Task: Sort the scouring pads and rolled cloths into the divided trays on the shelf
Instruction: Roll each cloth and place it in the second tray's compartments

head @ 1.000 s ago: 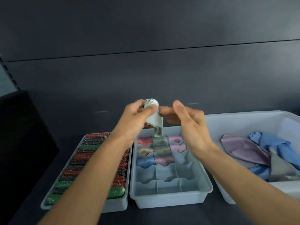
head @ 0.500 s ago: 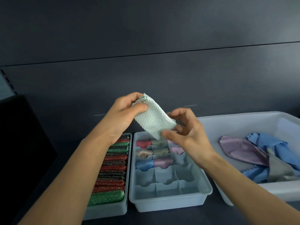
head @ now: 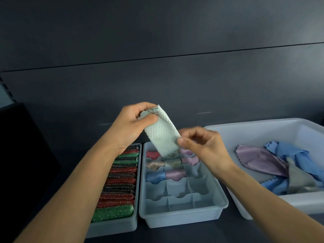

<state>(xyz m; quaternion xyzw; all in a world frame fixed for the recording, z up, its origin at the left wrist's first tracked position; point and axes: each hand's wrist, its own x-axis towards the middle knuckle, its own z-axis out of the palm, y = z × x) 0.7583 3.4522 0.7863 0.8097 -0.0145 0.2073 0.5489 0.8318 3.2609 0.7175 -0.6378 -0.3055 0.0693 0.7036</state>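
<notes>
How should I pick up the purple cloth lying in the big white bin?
Pinch the purple cloth at its wavy left edge, coming down from above. It lies flat and loose there, the white bin has tall walls blocking the sides, and its right end seems tucked under the blue cloths and grey cloth.

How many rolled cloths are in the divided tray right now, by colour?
Red roll: 1
Beige roll: 1
Blue roll: 1
Pale green rolls: 2, one mostly hidden behind the held cloth
Lilac rolls: 3
Total: 8
</notes>
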